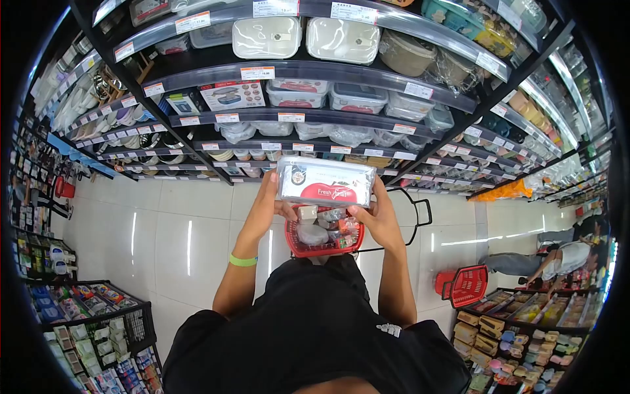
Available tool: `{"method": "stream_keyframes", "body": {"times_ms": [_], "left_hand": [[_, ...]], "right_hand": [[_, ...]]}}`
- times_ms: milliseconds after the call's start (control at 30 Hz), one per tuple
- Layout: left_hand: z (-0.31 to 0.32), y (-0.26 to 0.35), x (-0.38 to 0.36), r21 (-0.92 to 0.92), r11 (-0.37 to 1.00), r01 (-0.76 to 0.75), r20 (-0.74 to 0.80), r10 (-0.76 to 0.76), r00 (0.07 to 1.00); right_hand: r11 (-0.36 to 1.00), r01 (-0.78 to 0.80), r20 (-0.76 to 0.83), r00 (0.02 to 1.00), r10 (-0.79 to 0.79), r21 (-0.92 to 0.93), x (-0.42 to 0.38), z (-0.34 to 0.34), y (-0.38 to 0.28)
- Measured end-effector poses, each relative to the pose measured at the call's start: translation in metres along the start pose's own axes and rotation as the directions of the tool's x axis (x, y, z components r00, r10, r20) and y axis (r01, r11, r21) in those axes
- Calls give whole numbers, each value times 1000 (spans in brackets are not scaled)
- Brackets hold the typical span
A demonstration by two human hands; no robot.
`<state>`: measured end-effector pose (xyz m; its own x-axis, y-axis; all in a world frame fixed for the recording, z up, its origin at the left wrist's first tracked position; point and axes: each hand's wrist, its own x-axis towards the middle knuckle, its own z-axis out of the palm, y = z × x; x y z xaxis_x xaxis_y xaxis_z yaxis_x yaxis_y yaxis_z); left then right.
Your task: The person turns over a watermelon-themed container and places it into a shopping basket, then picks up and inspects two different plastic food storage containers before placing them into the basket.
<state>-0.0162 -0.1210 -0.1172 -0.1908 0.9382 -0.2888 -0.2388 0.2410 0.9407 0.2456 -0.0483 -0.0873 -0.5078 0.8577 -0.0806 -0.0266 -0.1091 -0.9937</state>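
Observation:
Between both hands I hold a clear plastic food container (327,182) with a white and red label reading "Fresh". My left hand (266,200) grips its left end, fingers wrapped round the side and underneath. My right hand (377,210) closes on the right end, thumb on the front lower edge. Below it on the floor stands a red shopping basket (303,249) with several packed goods inside, among them a whitish wrapped item (312,234). The container hides the basket's far side.
Store shelves (315,72) ahead carry lidded boxes (266,38) and price tags. A black handle (420,220) sticks out right of the basket. Another red basket (467,286) stands on the floor at right, near a person (564,259). Display racks (92,335) flank me behind.

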Motion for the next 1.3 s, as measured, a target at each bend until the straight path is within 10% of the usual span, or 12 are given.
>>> {"method": "stream_keyframes", "body": {"times_ms": [767, 1167, 1300], "left_hand": [[-31, 21, -24, -300, 911, -282, 167, 341, 925], [-44, 31, -33, -427, 845, -322, -17, 348, 937], [-29, 51, -37, -365, 794, -487, -51, 505, 862]], "right_hand": [[878, 471, 19, 882, -471, -84, 5, 23, -18], [924, 287, 80, 945, -316, 253, 6, 44, -17], [950, 305, 39, 950, -308, 72, 7, 37, 9]]}}
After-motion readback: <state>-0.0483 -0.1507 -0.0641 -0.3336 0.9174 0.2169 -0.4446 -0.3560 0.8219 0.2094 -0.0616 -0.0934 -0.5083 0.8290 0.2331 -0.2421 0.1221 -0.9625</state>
